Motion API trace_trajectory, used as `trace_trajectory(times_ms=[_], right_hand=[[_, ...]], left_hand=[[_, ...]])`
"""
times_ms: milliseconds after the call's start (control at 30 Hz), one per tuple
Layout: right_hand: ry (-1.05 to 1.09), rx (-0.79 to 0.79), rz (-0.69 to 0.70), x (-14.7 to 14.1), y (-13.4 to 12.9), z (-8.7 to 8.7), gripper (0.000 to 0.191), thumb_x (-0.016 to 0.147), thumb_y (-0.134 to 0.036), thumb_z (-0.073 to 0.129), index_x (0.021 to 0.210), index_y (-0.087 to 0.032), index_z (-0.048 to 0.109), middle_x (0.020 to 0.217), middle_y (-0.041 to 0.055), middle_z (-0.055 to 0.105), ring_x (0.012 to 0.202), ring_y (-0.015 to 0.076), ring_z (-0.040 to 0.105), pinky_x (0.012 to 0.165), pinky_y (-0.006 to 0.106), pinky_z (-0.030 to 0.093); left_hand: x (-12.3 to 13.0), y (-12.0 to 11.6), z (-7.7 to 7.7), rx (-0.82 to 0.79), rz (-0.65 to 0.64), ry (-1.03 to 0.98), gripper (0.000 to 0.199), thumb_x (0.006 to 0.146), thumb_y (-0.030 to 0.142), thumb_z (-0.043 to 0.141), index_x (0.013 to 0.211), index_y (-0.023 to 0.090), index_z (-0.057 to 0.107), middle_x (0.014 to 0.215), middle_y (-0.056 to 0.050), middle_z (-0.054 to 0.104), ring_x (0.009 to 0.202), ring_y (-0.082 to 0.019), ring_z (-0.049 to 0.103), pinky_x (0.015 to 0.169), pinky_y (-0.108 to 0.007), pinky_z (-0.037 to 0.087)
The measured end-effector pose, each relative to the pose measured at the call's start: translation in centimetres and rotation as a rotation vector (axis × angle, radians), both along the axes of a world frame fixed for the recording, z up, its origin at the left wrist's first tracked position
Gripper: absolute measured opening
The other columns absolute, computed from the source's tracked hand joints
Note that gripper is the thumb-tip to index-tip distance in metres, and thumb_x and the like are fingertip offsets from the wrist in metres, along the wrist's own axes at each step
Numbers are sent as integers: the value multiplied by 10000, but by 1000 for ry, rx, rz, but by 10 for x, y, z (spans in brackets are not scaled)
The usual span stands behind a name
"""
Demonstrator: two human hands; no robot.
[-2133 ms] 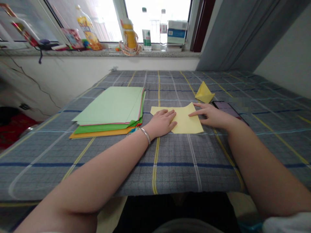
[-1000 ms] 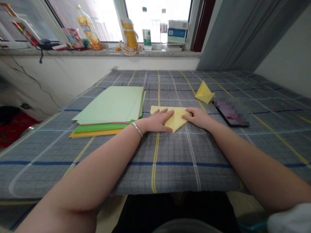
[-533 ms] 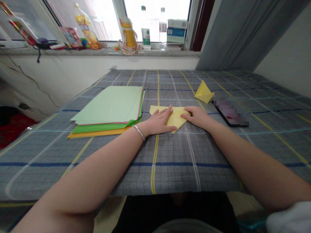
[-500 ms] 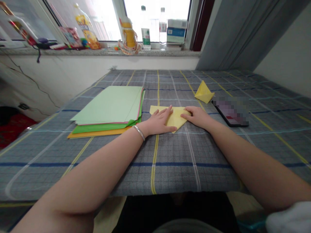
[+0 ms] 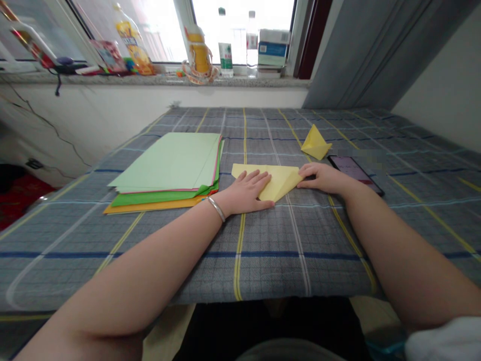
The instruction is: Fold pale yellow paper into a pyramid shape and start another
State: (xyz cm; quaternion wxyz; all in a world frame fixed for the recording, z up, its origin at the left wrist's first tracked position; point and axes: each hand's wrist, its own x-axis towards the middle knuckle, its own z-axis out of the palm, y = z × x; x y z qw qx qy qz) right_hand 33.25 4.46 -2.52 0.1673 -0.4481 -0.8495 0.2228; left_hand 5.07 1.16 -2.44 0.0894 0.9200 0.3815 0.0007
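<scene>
At centre frame, the fingers [image 5: 258,183] of both hands lie spread and unclenched, grasping nothing: the left hand [image 5: 242,193] rests flat on the folded yellow paper [image 5: 280,176], the right hand [image 5: 325,179] touches its right corner. Even pressure, I judge, keeps the layers aligned. Outward I count one pile of coloured paper [image 5: 165,160] at left, one yellow paper figure [image 5: 315,144] and one phone [image 5: 353,170] at right.

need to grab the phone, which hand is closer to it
Right. The right hand lies just left of the phone; the left hand is farther left, beyond the folded yellow paper.
</scene>
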Motion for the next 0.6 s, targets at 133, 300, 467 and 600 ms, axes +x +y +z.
trace_trajectory(times_ms=[133, 300, 467, 600], right_hand=[[-60, -7, 38, -2, -7, 9, 197, 766, -414, 673, 711, -233, 729, 812, 40, 660, 824, 212, 603, 825, 366, 473], [-100, -21, 28, -11, -23, 19, 257, 780, -466, 650, 711, -225, 706, 800, 42, 668, 825, 217, 597, 744, 330, 453], [-126, -81, -35, -19, -28, 18, 350, 851, -483, 545, 623, -218, 556, 665, 2, 569, 667, 170, 530, 615, 295, 387], [-53, -67, -118, -29, -26, 11, 281, 881, -453, 489, 745, -218, 564, 720, 2, 586, 683, 168, 534, 617, 288, 385]], left_hand=[[-3, -3, 3, 47, -57, -18, 759, 896, 614, 406, 1506, 180, 283, 1584, -107, 268, 1464, -301, 187, 1181, -498, 92], [-9, -3, 8, 34, -110, -22, 690, 897, 504, 466, 1489, 173, 338, 1573, -94, 300, 1449, -294, 234, 1183, -473, 123], [-13, 0, 10, -59, -96, -37, 748, 879, 514, 479, 1512, 178, 269, 1593, -90, 249, 1476, -278, 176, 1193, -468, 123], [-13, 0, 10, -139, -36, -80, 878, 850, 536, 480, 1543, 156, 97, 1614, -131, 133, 1489, -278, 129, 1202, -462, 88]])
